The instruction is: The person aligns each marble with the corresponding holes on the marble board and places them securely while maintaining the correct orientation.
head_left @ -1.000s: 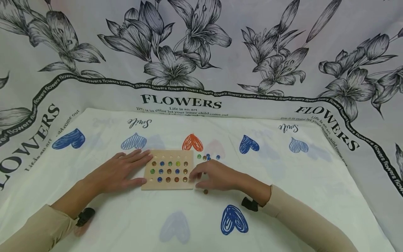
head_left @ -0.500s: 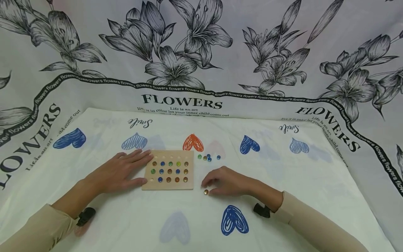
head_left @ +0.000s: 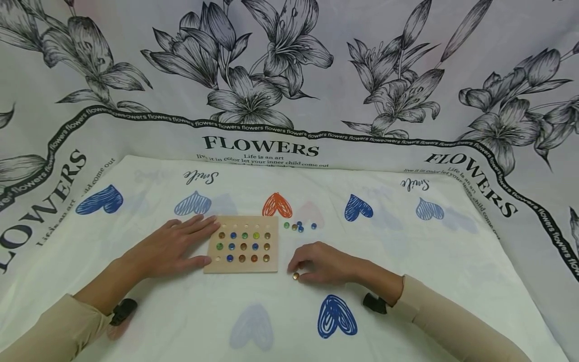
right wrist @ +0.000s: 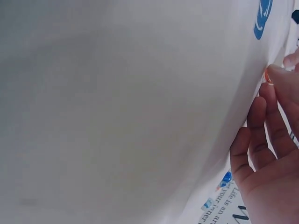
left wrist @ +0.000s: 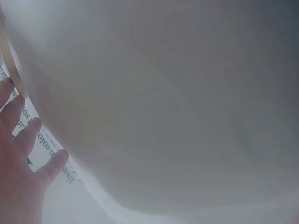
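A pale wooden pegboard-like tray (head_left: 239,269) with rows of round holes lies on the cloth, and several colored glass marbles sit in its holes. My left hand (head_left: 174,246) rests flat at the board's left side, fingers straight and spread, thumb at the lower left edge. Right of the board, my right hand (head_left: 323,264) is low over the cloth with bent fingers. Its thumb and a fingertip are at an amber marble (head_left: 296,276), pinching it at the table surface. In the right wrist view the same orange marble (right wrist: 267,74) shows against the thumb tip.
Several loose marbles (head_left: 299,227), green, brown and blue, lie beyond the right hand near the board's upper right corner. A white cloth (head_left: 190,311) with printed hearts covers the table. A flower-printed curtain (head_left: 334,90) hangs behind.
My right hand has moved from the board's right edge to the amber marble, with a slight shift left since half a second ago. The left hand and board have stayed in place.
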`<state>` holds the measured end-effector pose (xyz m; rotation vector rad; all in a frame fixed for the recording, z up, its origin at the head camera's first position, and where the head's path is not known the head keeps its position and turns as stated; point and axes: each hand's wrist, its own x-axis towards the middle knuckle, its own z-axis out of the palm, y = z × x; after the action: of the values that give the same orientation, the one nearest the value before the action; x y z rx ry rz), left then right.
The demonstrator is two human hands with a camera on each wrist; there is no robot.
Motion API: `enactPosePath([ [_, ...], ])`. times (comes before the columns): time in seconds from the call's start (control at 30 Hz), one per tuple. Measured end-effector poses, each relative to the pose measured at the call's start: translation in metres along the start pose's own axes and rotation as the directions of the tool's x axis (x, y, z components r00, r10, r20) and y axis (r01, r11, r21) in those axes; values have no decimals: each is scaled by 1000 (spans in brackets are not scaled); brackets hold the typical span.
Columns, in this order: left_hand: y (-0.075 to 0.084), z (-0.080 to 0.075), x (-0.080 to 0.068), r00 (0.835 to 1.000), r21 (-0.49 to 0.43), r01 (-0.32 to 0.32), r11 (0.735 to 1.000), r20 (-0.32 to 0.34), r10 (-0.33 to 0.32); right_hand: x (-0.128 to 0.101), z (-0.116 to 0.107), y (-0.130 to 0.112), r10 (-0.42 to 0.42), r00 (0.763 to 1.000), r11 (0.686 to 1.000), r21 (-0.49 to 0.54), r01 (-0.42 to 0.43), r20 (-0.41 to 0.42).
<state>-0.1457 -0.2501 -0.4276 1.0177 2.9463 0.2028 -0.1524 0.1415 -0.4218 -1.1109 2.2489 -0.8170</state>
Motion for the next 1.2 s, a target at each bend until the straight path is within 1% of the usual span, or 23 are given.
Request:
enactPosePath([
  [0.2, -1, 0, 0, 1000, 10, -4, 1000, -8, 4, 2, 2, 2, -32, 999, 999, -13, 32, -17],
  [0.37, -1, 0, -1, 1000, 7, 5, 1000, 11, -5, 3, 3, 2, -49, 999, 999, -15, 49, -15],
  [0.63, -1, 0, -1, 1000, 4, 3, 1000, 10, -3, 11, -3, -7, -73, 997, 997, -37, 72, -39],
  [0.83, -1, 0, 0, 1000, 2, 19, 1000, 22, -19, 24, -6, -17, -106, 991, 994, -26, 105, -82],
  [0.97, 0, 0, 0, 999, -1, 23, 1000, 23, -23, 35, -6, -25, -118, 989, 993, -17, 117, -91],
  [1.2, -1, 0, 0, 1000, -5, 16, 1000, 19, -16, 59, 0, -40, -173, 978, 983, -89, 163, -118],
])
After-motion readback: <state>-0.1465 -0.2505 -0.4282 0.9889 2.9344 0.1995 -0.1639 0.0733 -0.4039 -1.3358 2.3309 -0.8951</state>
